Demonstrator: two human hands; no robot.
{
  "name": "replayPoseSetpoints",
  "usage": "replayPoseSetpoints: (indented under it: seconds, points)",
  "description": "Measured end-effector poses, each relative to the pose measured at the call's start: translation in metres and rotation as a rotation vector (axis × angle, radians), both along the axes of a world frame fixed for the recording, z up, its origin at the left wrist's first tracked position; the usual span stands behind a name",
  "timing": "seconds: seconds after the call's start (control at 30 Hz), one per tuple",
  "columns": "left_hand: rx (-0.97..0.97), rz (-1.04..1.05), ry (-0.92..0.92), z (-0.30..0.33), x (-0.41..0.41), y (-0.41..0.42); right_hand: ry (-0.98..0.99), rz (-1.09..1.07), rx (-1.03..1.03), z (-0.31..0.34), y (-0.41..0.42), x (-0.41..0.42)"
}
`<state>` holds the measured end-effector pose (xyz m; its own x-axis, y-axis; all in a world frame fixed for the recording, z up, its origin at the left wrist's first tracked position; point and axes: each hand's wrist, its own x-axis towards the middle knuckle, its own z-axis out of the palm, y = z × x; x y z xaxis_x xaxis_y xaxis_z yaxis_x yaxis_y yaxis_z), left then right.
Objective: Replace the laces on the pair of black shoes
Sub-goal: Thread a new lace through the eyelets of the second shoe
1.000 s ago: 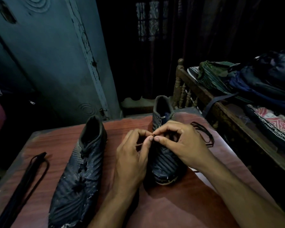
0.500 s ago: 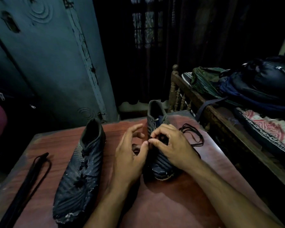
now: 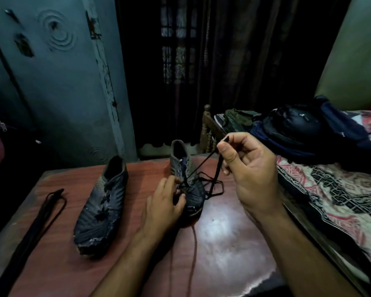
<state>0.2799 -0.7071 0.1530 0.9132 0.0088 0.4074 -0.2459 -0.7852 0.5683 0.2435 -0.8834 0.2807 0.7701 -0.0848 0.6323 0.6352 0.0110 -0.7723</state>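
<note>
On the reddish table (image 3: 234, 243), the left shoe (image 3: 101, 202) looks already laced, while the right shoe (image 3: 186, 183) is only partly threaded; the right hand (image 3: 251, 168) pinches the lace (image 3: 216, 168) and holds it taut above that shoe; the left hand (image 3: 165, 202) steadies the shoe's front with fingers spread. Another bundled lace (image 3: 49, 202) lies far left; dim light hides the eyelets, so how many rows remain I cannot tell.

a home bedroom: patterned bedspread (image 3: 330, 189), dark curtain (image 3: 234, 61), wooden table (image 3: 223, 243)
</note>
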Motion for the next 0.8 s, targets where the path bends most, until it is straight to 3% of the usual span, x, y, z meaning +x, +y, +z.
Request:
replayPoseSetpoints:
  seconds: [0.13, 0.3, 0.4, 0.5, 0.67, 0.8]
  points:
    - [-0.037, -0.023, 0.002, 0.019, -0.020, -0.011, 0.066, 0.054, -0.009, 0.001, 0.001, -0.023]
    - [-0.407, -0.302, -0.329, 0.088, -0.066, -0.023, 0.130, 0.061, 0.052, -0.005, -0.007, -0.039]
    - [-0.329, -0.495, -0.306, 0.117, -0.090, -0.032, 0.205, 0.140, 0.151, -0.014, -0.009, -0.050]
    - [-0.401, -0.512, -0.297, 0.107, -0.090, -0.035, 0.274, 0.197, 0.230, -0.022, -0.011, -0.059]
    - [-0.488, -0.484, -0.226, 0.086, -0.088, -0.030, 0.344, 0.196, 0.187, -0.042, -0.022, -0.064]
    - [-0.317, -0.518, -0.174, 0.079, -0.086, -0.023, 0.389, 0.204, 0.062, -0.061, -0.035, -0.065]
